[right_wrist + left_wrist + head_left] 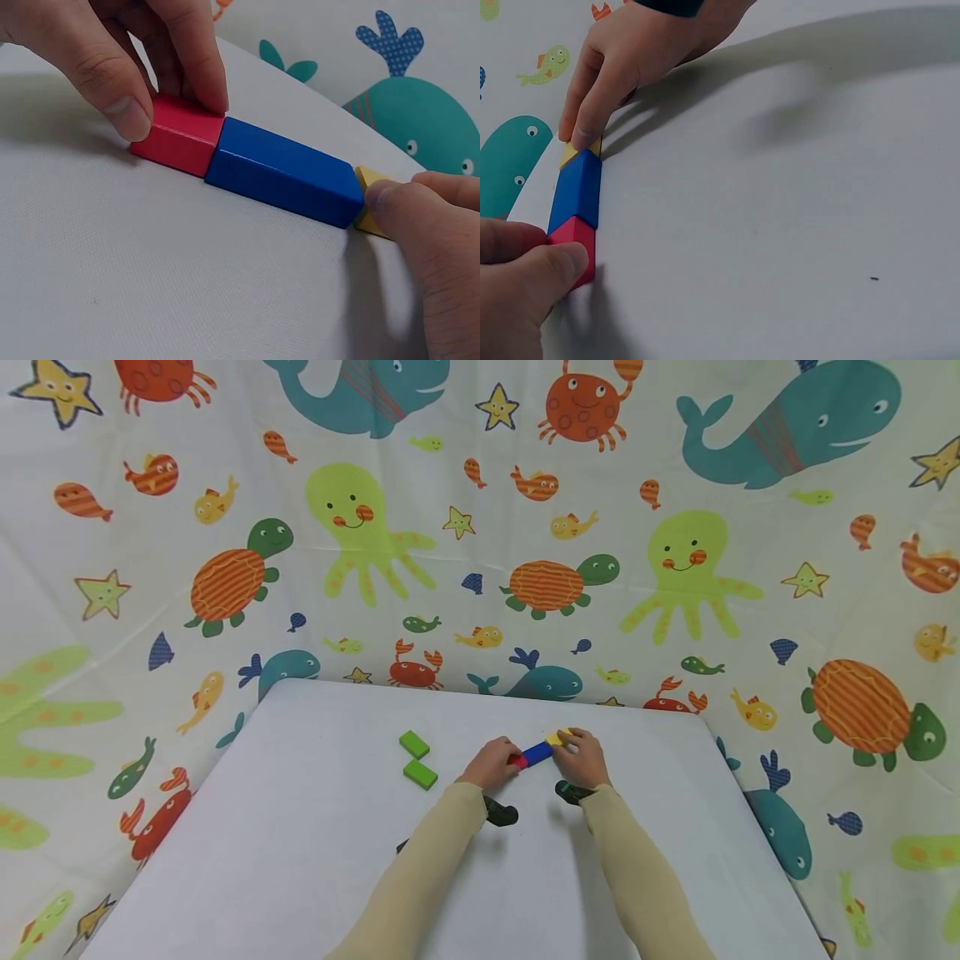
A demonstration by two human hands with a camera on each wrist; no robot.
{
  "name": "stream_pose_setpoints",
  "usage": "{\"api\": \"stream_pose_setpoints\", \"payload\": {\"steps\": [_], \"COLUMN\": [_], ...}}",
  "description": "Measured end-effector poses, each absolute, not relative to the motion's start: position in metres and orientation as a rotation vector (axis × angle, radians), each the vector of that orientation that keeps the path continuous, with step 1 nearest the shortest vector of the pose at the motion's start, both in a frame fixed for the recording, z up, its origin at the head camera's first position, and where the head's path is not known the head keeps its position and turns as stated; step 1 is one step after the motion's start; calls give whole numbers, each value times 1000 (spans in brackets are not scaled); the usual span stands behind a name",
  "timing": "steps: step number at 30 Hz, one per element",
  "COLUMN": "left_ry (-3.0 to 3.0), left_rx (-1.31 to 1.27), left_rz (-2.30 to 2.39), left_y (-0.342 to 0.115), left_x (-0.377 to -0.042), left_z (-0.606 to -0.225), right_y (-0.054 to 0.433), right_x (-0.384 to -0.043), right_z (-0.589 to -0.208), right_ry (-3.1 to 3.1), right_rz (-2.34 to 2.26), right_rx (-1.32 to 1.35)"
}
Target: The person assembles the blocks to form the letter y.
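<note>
Sleeves [426,864], blue block [537,753] between left grip [491,762] and right grip [585,758]

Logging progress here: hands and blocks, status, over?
Left hand grips small red block. Right hand pinches yellow block. Oblong blue block lies between. Nothing seen blocking; two green rectangular blocks aside.

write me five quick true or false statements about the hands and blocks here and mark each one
1. The blue block sits between the red block and the yellow block. True.
2. The left hand pinches the red block. True.
3. The right hand grips the blue block. False: it pinches the yellow block.
4. In the head view, two green blocks lie left of the row. True.
5. The green blocks are stacked. False: both lie on the white table.
</note>
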State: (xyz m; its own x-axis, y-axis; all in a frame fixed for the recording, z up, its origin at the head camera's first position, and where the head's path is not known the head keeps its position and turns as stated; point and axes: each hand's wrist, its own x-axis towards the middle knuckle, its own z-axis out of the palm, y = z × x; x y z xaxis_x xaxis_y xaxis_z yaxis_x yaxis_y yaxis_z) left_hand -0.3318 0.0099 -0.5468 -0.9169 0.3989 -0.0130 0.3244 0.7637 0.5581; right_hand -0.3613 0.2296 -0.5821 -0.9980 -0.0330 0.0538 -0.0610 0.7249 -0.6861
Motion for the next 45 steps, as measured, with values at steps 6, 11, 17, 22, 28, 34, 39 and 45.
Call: {"api": "stream_pose_setpoints", "payload": {"steps": [6,11,17,22,28,34,39,45], "left_ry": [2844,2844,2836,2837,2849,2836,2843,2846], "left_rx": [567,569,571,568,584,582,588,582], "left_rz": [841,837,848,850,845,844,835,832], "left_y": [10,10,11,11,11,10,10,10], "left_x": [-331,-330,-329,-329,-330,-329,-328,-328], "left_z": [-547,-547,-546,-545,-547,-546,-547,-546], "right_y": [232,231,234,235,235,232,233,233], "right_x": [-359,-355,-356,-357,-357,-355,-355,-355], "right_z": [-580,-577,-579,-582,-581,-581,-583,-582], "right_ry": [-2890,-2899,-2878,-2859,-2859,-2869,-2873,-2856], "right_rz": [1143,1161,1180,1185,1181,1229,1235,1227], "right_rx": [110,99,110,130,127,76,70,88]}}
